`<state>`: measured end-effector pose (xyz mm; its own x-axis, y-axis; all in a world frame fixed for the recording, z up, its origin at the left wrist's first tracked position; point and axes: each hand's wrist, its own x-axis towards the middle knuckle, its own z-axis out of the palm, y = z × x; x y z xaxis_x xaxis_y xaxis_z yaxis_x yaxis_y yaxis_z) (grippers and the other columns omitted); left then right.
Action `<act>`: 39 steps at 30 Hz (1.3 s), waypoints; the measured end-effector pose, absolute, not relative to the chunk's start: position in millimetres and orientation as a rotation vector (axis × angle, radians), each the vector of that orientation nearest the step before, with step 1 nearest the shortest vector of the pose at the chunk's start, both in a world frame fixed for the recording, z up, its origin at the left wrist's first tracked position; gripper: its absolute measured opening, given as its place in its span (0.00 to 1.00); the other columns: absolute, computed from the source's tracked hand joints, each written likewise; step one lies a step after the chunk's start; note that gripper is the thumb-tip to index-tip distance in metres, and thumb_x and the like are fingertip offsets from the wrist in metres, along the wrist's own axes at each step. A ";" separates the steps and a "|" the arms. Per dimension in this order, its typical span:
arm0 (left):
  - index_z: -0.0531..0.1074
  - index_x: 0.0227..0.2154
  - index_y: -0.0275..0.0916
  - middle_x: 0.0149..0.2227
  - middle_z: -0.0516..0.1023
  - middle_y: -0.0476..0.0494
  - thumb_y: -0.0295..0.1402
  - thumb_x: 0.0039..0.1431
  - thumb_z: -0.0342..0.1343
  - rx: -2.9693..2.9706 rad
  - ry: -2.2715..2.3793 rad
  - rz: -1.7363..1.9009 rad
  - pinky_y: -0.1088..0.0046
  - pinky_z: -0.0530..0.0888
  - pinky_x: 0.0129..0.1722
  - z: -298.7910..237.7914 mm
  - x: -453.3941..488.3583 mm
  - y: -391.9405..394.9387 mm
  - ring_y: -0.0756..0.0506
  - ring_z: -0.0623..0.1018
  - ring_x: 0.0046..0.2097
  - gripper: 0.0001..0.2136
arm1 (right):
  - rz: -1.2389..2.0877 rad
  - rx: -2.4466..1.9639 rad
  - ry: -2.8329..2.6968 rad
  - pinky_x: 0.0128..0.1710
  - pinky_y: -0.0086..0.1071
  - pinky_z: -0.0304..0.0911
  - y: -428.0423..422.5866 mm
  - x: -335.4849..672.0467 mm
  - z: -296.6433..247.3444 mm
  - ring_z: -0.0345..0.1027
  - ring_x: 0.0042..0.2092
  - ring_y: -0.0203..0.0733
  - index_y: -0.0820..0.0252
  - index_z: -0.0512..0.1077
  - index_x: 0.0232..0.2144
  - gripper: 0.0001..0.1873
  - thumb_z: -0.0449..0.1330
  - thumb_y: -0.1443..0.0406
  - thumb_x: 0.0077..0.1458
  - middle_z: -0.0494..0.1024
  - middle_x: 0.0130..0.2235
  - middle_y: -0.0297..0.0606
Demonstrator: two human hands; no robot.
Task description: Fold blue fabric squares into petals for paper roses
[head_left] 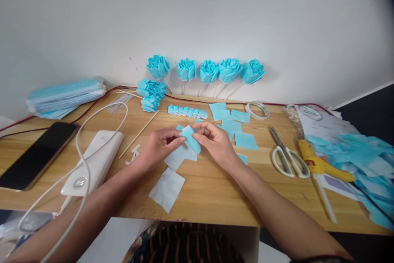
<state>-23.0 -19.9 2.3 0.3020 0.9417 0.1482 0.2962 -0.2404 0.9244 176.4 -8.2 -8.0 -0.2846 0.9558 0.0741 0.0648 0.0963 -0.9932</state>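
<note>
Between my two hands, above the middle of the table, is a small folded piece of light blue fabric (pixel 192 140). My left hand (pixel 164 142) pinches its left edge between thumb and fingers. On the other side, my right hand (pixel 212 138) grips the right edge in the same way. Under and around the hands lie loose fabric squares, among them a pale square (pixel 168 189) near the front edge and blue ones (pixel 246 140) to the right. A row of small folded blue pieces (pixel 187 111) lies just behind.
Blue fabric flowers on sticks (pixel 209 72) lean against the wall. To the right are scissors (pixel 285 156), a yellow glue gun (pixel 320 164), a tape roll (pixel 257 110) and blue scraps (pixel 357 160). On the left are a phone (pixel 38 154), a white power bank (pixel 92 164) with its cable, and packed masks (pixel 66 95).
</note>
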 end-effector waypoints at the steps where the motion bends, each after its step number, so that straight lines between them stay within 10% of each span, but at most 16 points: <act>1: 0.75 0.25 0.38 0.26 0.75 0.48 0.39 0.57 0.57 1.708 1.135 0.973 0.72 0.66 0.31 1.8 -23.2 -19.8 0.48 0.71 0.30 0.12 | 1.324 -1.045 -1.520 0.35 0.33 0.67 -8.5 176.2 -7.7 0.72 0.33 0.38 0.53 0.73 0.42 0.13 0.63 0.57 0.54 0.77 0.31 0.31; 9: 0.72 0.22 0.38 0.23 0.70 0.49 0.38 0.59 0.55 1.824 1.173 1.008 0.73 0.63 0.29 -0.1 -23.4 -20.0 0.49 0.68 0.27 0.13 | 1.545 -0.937 -1.602 0.47 0.39 0.69 -11.0 174.5 -11.9 0.71 0.51 0.46 0.49 0.70 0.54 0.28 0.67 0.56 0.50 0.76 0.52 0.37; 18: 0.72 0.23 0.36 0.23 0.71 0.49 0.32 0.62 0.53 2.058 1.111 1.009 0.74 0.62 0.29 -3.9 -22.5 -21.4 0.50 0.68 0.27 0.12 | 1.392 -1.087 -1.702 0.32 0.30 0.60 -11.7 174.5 -3.1 0.66 0.32 0.36 0.58 0.73 0.33 0.07 0.61 0.61 0.52 0.75 0.32 0.32; 39: 0.72 0.22 0.37 0.22 0.68 0.52 0.37 0.59 0.54 1.900 1.298 0.967 0.75 0.61 0.27 -2.4 -25.5 -19.9 0.51 0.65 0.26 0.13 | 1.398 -0.972 -1.336 0.34 0.30 0.61 -1.5 181.1 -9.8 0.67 0.33 0.35 0.54 0.69 0.50 0.23 0.65 0.62 0.51 0.73 0.32 0.29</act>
